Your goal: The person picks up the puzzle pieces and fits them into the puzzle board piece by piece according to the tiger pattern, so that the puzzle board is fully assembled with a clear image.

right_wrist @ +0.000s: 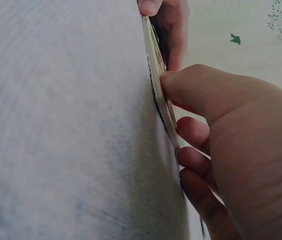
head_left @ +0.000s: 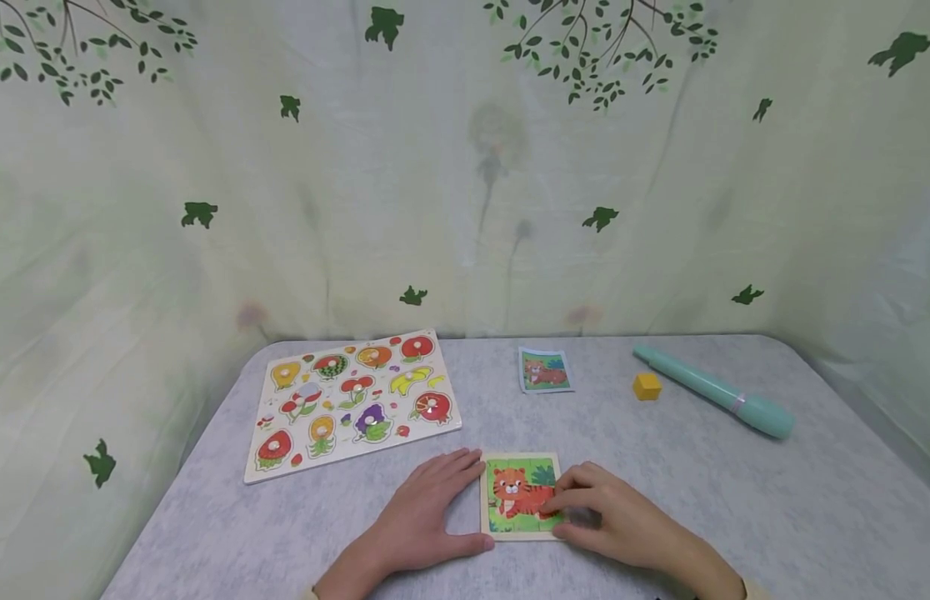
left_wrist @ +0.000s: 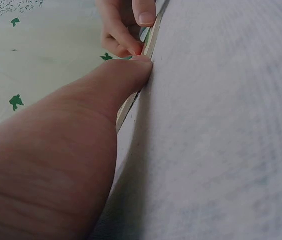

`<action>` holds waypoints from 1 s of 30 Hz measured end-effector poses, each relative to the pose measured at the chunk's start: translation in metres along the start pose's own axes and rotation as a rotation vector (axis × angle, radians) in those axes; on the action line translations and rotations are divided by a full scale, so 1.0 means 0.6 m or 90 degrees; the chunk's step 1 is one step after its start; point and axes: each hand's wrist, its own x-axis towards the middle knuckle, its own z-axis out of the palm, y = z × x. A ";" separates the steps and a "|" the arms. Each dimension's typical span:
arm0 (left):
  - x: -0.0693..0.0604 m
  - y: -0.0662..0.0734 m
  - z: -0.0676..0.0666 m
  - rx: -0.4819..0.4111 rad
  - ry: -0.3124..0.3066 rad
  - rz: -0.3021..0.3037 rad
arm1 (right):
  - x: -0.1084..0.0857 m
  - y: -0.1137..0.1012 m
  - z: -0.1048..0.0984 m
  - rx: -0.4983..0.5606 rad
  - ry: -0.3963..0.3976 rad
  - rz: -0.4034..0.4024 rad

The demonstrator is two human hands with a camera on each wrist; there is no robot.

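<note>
A square tiger puzzle (head_left: 510, 527) in a pale wooden frame lies flat on the table before me. My left hand (head_left: 427, 517) rests against its left side, fingers extended along the upper left corner and thumb touching the lower left corner. Over the puzzle's right part, my right hand (head_left: 622, 517) pinches a puzzle piece (left_wrist: 143, 35) between bent fingers and thumb. The fingers hide much of that piece and the right edge. In the right wrist view, the right thumb lies at the edge of the wooden frame (right_wrist: 153, 65).
A fruit knob puzzle board (head_left: 390, 446) lies at left. Behind the tiger puzzle is a small tiger picture card (head_left: 545, 371). A yellow cube (head_left: 647, 387) and a mint-green tapered tube (head_left: 712, 390) lie at back right. Patterned curtains (head_left: 465, 208) enclose the table.
</note>
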 end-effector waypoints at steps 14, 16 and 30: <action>-0.003 -0.003 -0.005 -0.008 -0.006 -0.006 | 0.006 -0.002 0.001 0.001 -0.014 0.004; -0.002 -0.004 -0.005 -0.009 -0.007 -0.008 | 0.007 -0.002 0.001 -0.002 -0.013 0.000; -0.001 -0.005 -0.003 -0.020 -0.010 -0.008 | 0.003 -0.004 -0.001 0.000 -0.020 0.009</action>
